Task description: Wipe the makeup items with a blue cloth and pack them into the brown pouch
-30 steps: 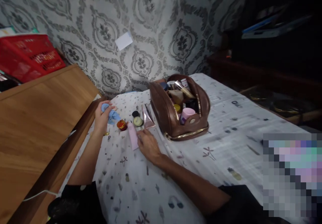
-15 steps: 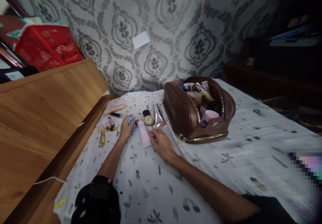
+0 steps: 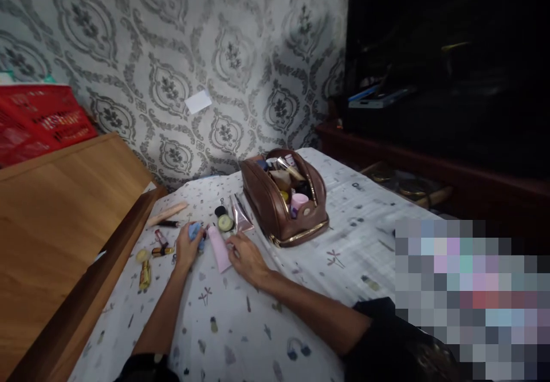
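A crumpled light-blue thing, like a cloth (image 3: 195,231), is in my left hand (image 3: 185,250), whose fingers are closed around it. Just to its right, a pale pink squeeze tube (image 3: 219,250) lies slanted on the patterned sheet (image 3: 240,325). My right hand (image 3: 248,260) is at the tube's right side, fingers curled and pinched; whatever is between them is hidden. Beyond the tube are a small round jar with pale yellow contents (image 3: 224,223), a black round lid (image 3: 220,211) and a shiny rose tube (image 3: 241,215). A gold lipstick (image 3: 145,275) and a black-and-gold one (image 3: 162,251) lie left of my left hand.
An open brown leather bag (image 3: 262,210) full of cosmetics stands behind my right hand. A wooden panel (image 3: 73,199) edges the left side, with a red basket (image 3: 55,115) behind it. A black pencil (image 3: 169,223) and a beige stick (image 3: 167,213) lie at the far left.
The view has swung to the right, so everything appears further left. Both hands keep nearly the same places beside the pink tube.
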`<state>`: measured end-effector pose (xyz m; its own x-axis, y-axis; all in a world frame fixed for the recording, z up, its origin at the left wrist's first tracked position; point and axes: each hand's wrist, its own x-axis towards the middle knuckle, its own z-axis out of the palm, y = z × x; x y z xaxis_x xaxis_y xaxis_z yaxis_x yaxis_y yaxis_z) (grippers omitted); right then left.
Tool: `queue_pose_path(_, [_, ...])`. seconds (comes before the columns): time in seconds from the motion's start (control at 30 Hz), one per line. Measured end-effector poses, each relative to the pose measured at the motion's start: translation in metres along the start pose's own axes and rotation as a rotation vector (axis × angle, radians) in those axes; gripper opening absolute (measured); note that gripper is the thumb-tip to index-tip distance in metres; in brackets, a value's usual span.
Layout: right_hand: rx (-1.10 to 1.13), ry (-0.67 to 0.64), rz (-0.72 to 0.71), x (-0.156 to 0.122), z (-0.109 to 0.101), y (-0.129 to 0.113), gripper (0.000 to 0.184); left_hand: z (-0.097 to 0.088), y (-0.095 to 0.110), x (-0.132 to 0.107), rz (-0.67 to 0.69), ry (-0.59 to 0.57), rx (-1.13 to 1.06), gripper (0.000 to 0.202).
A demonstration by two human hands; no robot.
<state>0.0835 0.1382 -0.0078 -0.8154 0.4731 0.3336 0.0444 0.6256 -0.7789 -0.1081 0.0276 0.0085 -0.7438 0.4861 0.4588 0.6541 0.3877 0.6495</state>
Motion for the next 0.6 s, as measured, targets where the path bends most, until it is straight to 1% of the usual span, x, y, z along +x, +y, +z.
queue_pose_path(0.1, [0.033, -0.009, -0.025, -0.001, -0.002, -0.001, 0.031, -0.006, 0.012, -0.004, -0.031, 0.06, -0.027, 0.041])
queue_pose_path(0.17, [0.052, -0.015, -0.05, -0.002, -0.002, 0.0, 0.039, -0.011, 0.023, -0.012, -0.04, 0.067, -0.063, 0.042])
queue_pose_path(0.23, [0.069, -0.002, -0.096, -0.002, 0.0, 0.001, 0.051, -0.014, 0.037, -0.024, -0.036, 0.04, -0.113, 0.042])
queue_pose_path(0.3, [0.084, 0.009, -0.154, -0.002, 0.002, 0.003, 0.063, -0.013, 0.052, -0.04, -0.022, -0.02, -0.17, 0.041])
queue_pose_path(0.33, [0.09, 0.008, -0.183, -0.002, 0.003, 0.004, 0.066, -0.011, 0.058, -0.049, -0.014, -0.054, -0.199, 0.04])
queue_pose_path(0.4, [0.093, -0.019, -0.219, -0.002, 0.005, 0.006, 0.064, -0.007, 0.068, -0.066, 0.008, -0.125, -0.263, 0.038])
queue_pose_path(0.47, [0.091, -0.047, -0.235, -0.003, 0.007, 0.007, 0.061, -0.003, 0.072, -0.079, 0.037, -0.177, -0.311, 0.034])
queue_pose_path(0.53, [0.089, -0.067, -0.25, -0.003, 0.009, 0.008, 0.06, -0.003, 0.071, -0.086, 0.066, -0.205, -0.308, 0.028])
queue_pose_path(0.6, [0.087, -0.081, -0.285, -0.004, 0.009, 0.009, 0.06, -0.006, 0.068, -0.088, 0.089, -0.221, -0.279, 0.024])
